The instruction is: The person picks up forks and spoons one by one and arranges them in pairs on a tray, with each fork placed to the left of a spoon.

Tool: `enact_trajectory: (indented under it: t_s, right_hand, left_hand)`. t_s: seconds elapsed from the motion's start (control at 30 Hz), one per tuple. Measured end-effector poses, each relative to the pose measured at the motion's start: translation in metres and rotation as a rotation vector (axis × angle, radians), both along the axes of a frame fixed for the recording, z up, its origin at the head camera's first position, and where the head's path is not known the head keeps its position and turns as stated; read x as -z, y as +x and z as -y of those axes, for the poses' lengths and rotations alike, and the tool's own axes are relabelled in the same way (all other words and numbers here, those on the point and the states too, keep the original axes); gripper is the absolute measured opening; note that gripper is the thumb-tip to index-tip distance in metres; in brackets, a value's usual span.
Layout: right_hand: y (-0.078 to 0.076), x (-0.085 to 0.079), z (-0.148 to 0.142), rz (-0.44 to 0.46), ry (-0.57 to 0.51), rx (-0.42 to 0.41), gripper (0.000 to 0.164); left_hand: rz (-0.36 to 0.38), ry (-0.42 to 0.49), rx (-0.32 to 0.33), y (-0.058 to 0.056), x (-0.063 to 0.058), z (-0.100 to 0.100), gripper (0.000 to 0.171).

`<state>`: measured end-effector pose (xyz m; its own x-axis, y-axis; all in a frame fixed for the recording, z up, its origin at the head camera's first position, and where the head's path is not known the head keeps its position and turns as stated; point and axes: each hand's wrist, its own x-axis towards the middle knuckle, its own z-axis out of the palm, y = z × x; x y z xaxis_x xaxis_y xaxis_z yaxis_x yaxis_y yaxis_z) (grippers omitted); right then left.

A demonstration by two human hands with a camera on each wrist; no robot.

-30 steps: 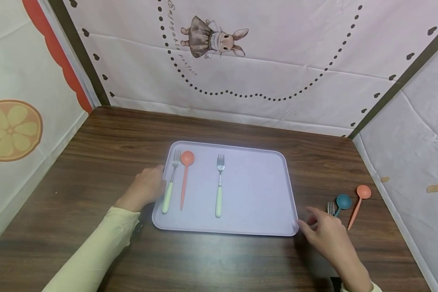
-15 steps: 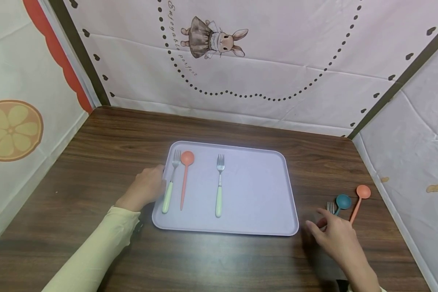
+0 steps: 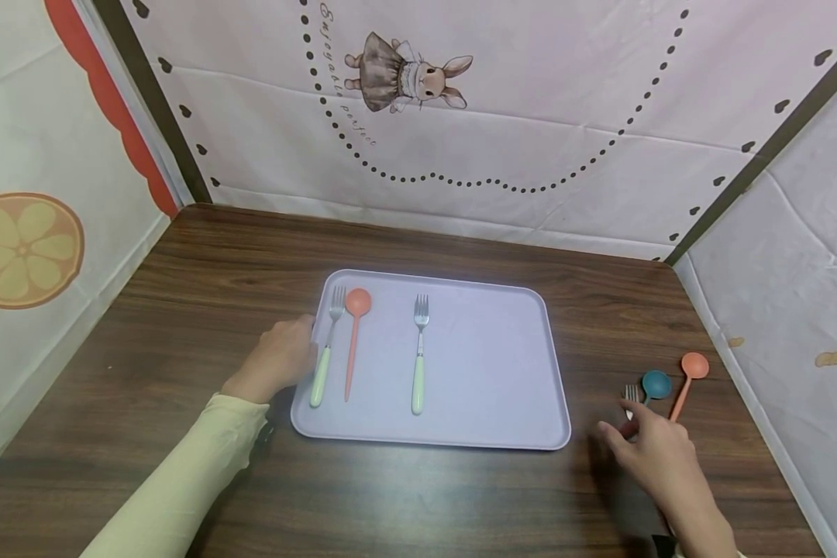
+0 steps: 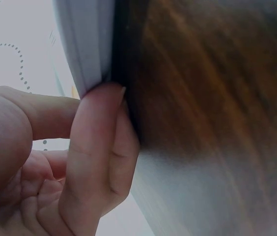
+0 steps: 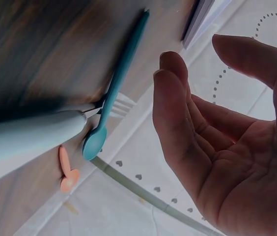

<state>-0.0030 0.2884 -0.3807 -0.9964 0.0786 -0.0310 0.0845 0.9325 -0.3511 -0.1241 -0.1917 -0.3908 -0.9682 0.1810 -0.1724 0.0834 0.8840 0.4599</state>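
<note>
A pale lilac tray [image 3: 488, 364] lies on the wooden table, and my left hand [image 3: 277, 359] pinches its left rim between thumb and fingers. On it are a fork with a pale green handle [image 3: 319, 380], a coral spoon [image 3: 357, 304] and a second green-handled fork [image 3: 418, 380]. My right hand [image 3: 663, 457] hovers right of the tray, thumb and fingers apart, holding nothing. Near its fingers lie another fork [image 3: 632, 393], a teal spoon [image 3: 656, 384] and a coral spoon [image 3: 694, 366]. In the right wrist view the teal spoon's handle [image 5: 124, 64] crosses this fork's neck.
White printed cloth walls enclose the table [image 3: 181, 325] at the back [image 3: 565, 93], left [image 3: 98, 256] and right [image 3: 795, 294]. The loose cutlery lies close to the right wall. Bare wood runs along the tray's front and left.
My right hand has moved right, away from the tray's front right corner and towards the loose fork and spoons. My left hand and the tray have stayed put.
</note>
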Motion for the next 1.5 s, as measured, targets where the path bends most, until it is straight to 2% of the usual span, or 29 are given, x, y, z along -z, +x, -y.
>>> enact_trajectory:
  t_s: [0.27,0.47,0.8,1.0,1.13,1.33,1.5]
  right_hand:
    - [0.000,0.000,-0.006,0.046,0.031,0.058,0.055]
    - [-0.001,0.003,-0.010,0.100,0.049,0.077,0.032]
    - [-0.001,0.009,-0.013,0.108,0.063,0.070,0.035]
    - [-0.004,0.010,-0.015,0.131,0.059,0.086,0.024]
    - [-0.005,0.010,-0.015,0.163,0.061,0.107,0.037]
    - [-0.003,0.010,-0.015,0.136,0.053,0.118,0.011]
    - [-0.004,0.011,-0.016,0.106,0.058,0.127,0.015]
  left_hand:
    - [0.003,0.002,-0.002,0.001,-0.001,0.000,0.031]
    - [-0.008,-0.003,0.004,0.000,0.000,0.001,0.031]
    - [-0.017,-0.001,0.005,0.000,0.001,0.001,0.031]
    - [-0.013,0.002,0.003,0.001,-0.001,0.001,0.031]
    - [0.005,0.001,-0.003,0.001,-0.002,0.000,0.034]
    - [0.019,-0.002,-0.006,0.001,-0.002,0.000,0.033]
    - [0.008,-0.004,-0.002,0.002,-0.002,0.000,0.032]
